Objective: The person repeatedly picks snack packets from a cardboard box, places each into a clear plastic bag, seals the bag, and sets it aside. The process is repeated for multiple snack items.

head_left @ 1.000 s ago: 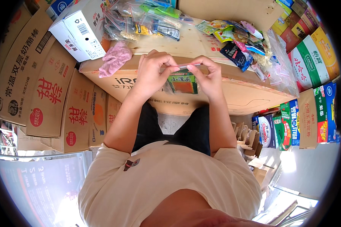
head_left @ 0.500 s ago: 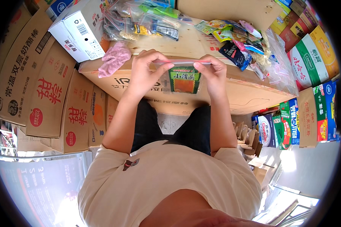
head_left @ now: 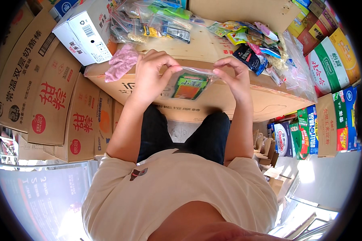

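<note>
A person seated among stacked cartons holds a clear zip bag (head_left: 188,83) up in front of the chest with both hands. Inside the bag sits a small green and orange snack packet (head_left: 190,86), hanging slightly tilted. The left hand (head_left: 151,76) pinches the bag's top edge at its left end between thumb and fingertips, closed on the plastic. The right hand (head_left: 234,76) pinches the same top edge at its right end, thumb and forefinger pressed together on it. The edge is stretched taut between the two hands, and the bag hangs just above the near rim of a large brown cardboard box (head_left: 225,100) that serves as a work surface across the person's knees.

On the box top, near the left hand, lies a pink mesh pouch (head_left: 120,62). Behind it stands a white carton (head_left: 82,34). Farther back is a heap of filled clear bags (head_left: 149,22), and to the right of the right hand a scatter of loose snack packets (head_left: 251,40) in many colours, one of them dark blue. Brown cartons with red print (head_left: 48,96) are stacked at the left. Colourful boxed goods (head_left: 330,80) fill the right side.
</note>
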Demonstrator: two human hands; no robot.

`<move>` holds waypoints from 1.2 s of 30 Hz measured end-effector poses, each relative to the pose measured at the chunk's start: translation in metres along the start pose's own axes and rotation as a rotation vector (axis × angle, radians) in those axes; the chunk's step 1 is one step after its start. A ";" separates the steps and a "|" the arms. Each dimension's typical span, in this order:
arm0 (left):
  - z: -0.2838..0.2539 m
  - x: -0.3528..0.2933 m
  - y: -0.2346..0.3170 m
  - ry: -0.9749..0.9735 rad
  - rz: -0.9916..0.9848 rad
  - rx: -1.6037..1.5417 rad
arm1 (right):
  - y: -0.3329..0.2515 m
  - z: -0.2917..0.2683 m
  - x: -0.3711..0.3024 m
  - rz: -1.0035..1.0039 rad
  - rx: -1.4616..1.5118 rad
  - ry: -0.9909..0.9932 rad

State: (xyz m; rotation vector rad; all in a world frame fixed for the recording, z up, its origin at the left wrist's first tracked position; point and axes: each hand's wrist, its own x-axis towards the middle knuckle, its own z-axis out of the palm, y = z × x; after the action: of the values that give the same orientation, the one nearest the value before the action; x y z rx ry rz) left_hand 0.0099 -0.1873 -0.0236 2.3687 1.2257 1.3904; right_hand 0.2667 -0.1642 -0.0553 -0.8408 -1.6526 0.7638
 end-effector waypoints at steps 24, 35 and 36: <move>-0.004 -0.003 0.007 -0.030 0.008 0.086 | -0.035 0.047 0.014 -0.362 -0.509 -0.098; 0.000 -0.005 0.004 -0.053 0.020 0.107 | -0.038 0.050 0.014 -0.370 -0.549 -0.107; -0.002 -0.005 0.005 -0.054 0.015 0.124 | -0.036 0.050 0.012 -0.358 -0.531 -0.097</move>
State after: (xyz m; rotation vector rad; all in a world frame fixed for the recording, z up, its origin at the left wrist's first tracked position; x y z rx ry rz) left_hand 0.0100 -0.1946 -0.0241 2.4845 1.3179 1.2802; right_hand 0.2107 -0.1766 -0.0302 -0.8391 -2.0610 0.1126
